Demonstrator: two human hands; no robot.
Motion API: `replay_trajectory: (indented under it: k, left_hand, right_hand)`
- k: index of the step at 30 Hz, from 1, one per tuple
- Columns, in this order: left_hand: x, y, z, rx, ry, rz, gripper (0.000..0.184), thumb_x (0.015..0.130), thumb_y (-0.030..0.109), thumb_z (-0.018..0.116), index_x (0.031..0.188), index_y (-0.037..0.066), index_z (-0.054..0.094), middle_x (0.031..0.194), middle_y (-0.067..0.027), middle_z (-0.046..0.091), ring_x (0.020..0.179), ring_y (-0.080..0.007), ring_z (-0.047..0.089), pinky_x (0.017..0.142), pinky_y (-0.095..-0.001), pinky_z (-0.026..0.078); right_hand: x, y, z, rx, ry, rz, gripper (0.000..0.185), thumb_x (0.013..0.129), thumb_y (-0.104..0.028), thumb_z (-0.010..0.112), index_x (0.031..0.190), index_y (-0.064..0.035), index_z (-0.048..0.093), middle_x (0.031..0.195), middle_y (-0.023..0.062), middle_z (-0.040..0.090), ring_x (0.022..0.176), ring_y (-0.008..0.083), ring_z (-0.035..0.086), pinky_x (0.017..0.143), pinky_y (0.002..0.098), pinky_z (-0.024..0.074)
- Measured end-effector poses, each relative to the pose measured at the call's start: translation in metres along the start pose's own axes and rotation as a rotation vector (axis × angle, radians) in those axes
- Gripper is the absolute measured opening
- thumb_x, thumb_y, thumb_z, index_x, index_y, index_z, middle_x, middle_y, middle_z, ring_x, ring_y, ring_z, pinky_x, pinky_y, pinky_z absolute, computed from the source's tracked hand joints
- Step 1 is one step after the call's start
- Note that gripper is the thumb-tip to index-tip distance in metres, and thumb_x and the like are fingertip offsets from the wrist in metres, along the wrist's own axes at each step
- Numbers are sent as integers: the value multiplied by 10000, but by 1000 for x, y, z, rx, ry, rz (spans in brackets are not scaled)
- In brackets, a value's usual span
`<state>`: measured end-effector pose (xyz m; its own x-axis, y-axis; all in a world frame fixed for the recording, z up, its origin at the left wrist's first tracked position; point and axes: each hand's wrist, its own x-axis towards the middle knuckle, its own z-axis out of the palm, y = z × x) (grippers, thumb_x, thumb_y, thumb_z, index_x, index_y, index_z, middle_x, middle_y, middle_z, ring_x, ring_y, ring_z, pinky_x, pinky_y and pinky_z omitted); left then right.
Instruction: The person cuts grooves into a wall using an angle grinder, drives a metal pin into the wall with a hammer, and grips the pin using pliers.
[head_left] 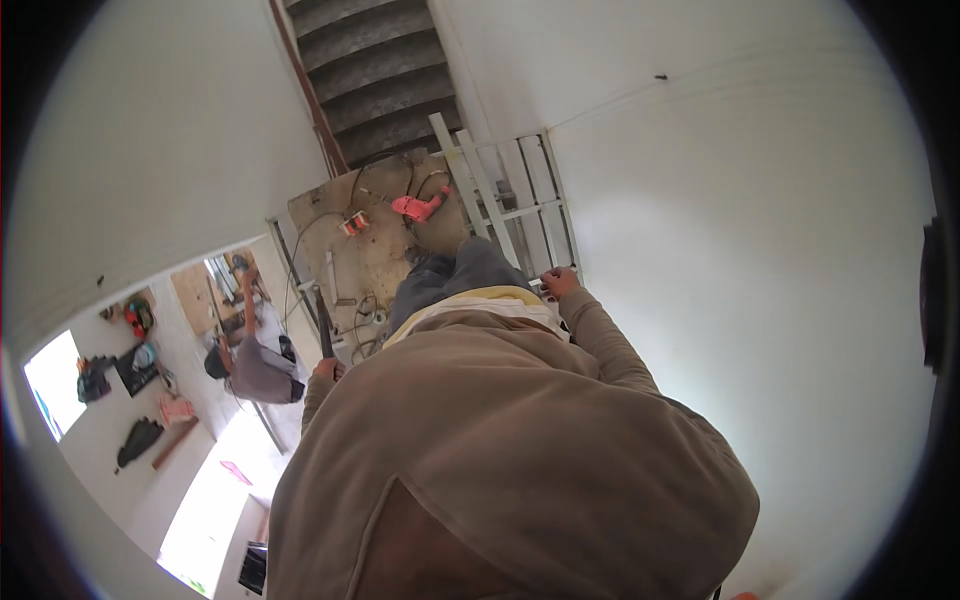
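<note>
My left hand (328,369) is closed around the lower end of a long dark bar-like tool (324,322), which points up along the platform's left side; its exact kind is unclear. At the right edge of the platform, my right hand (560,283) has its fingers curled beside the metal frame (548,205). A small pale piece (536,283) shows at its fingertips, too small to name. In front of my legs, a red power drill (420,205) lies on the wooden platform board (392,238), near a red-and-white object (355,223).
Cables and a pale bracket-like piece (333,278) lie on the board's left. Pale metal bars (487,190) lean at the right. Beyond the platform are dark stairs (385,80). Far below left, another person (262,372) bends over a wooden board. A white wall (720,250) stands right.
</note>
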<state>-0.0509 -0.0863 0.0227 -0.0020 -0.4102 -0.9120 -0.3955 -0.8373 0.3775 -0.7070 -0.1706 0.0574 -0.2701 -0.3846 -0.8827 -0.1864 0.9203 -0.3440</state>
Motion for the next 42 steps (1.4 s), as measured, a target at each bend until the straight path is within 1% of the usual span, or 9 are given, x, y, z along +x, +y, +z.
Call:
replay_trajectory:
  k: [7, 11, 16, 18, 23, 28, 36, 39, 42]
  left_hand:
    - [17, 237, 30, -184, -51, -299, 152, 804, 125, 604, 684, 78, 524, 553, -5, 436, 416, -138, 390, 398, -353, 312]
    - [-28, 395, 128, -129, -225, -119, 162, 822, 156, 619, 694, 108, 532, 558, 6, 433, 420, -131, 400, 402, -337, 320]
    - [-55, 510, 269, -288, -586, -116, 262, 875, 184, 603, 685, 181, 423, 589, 50, 378, 454, -101, 351, 439, -293, 284]
    - [-63, 534, 316, -254, -775, -69, 199, 898, 234, 607, 753, 140, 510, 627, 15, 483, 485, -119, 456, 457, -302, 371]
    - [-111, 590, 355, 249, -651, 247, 271, 949, 318, 615, 1047, 65, 611, 824, -92, 650, 632, -178, 637, 585, -324, 531]
    - [-74, 584, 312, 159, -470, 388, 303, 969, 309, 615, 1166, 80, 601, 902, -119, 674, 651, -187, 650, 603, -324, 546]
    - [-33, 556, 203, 43, -152, 262, 277, 953, 258, 602, 1155, 68, 608, 862, -95, 669, 647, -170, 638, 603, -321, 551]
    - [-11, 563, 198, -44, -182, 278, 252, 939, 228, 610, 1136, 70, 614, 854, -92, 666, 638, -176, 640, 589, -331, 553]
    - [14, 581, 196, 7, -125, 308, 256, 926, 223, 629, 1134, 74, 615, 859, -91, 668, 629, -179, 642, 574, -343, 556]
  right_hand:
    - [-3, -2, -27, 180, 187, -266, 316, 874, -255, 666, 1029, 21, 673, 840, 119, 719, 662, 194, 684, 593, 347, 561]
    - [-2, -90, -33, 216, 34, -533, 410, 903, -314, 675, 1121, 32, 651, 890, 128, 704, 743, 192, 673, 664, 338, 555]
    - [-66, -226, -60, 806, -287, -342, 502, 923, -387, 667, 1198, 27, 595, 987, 155, 695, 762, 287, 677, 684, 394, 557]
    - [-72, -246, -74, 1012, -367, -341, 468, 927, -343, 668, 1197, 29, 584, 980, 160, 699, 753, 306, 676, 675, 391, 555]
    - [-14, -226, -133, 1203, -339, -329, 218, 925, -151, 638, 766, -111, 494, 625, -18, 478, 508, 111, 491, 510, 356, 468]
    - [94, -234, -184, 1339, -360, -294, 216, 880, -80, 643, 733, -116, 489, 611, -20, 475, 467, 114, 458, 469, 331, 440]
    - [21, -288, -225, 1215, -220, -486, 240, 860, -62, 654, 714, -129, 476, 571, -27, 442, 467, 107, 450, 451, 308, 416]
    - [55, -298, -218, 1550, -444, -346, 250, 866, -49, 637, 712, -135, 459, 585, -32, 446, 474, 100, 454, 450, 306, 416]
    - [64, -298, -207, 1460, -344, -332, 267, 870, -30, 615, 698, -136, 440, 586, -29, 452, 475, 97, 457, 456, 317, 428]
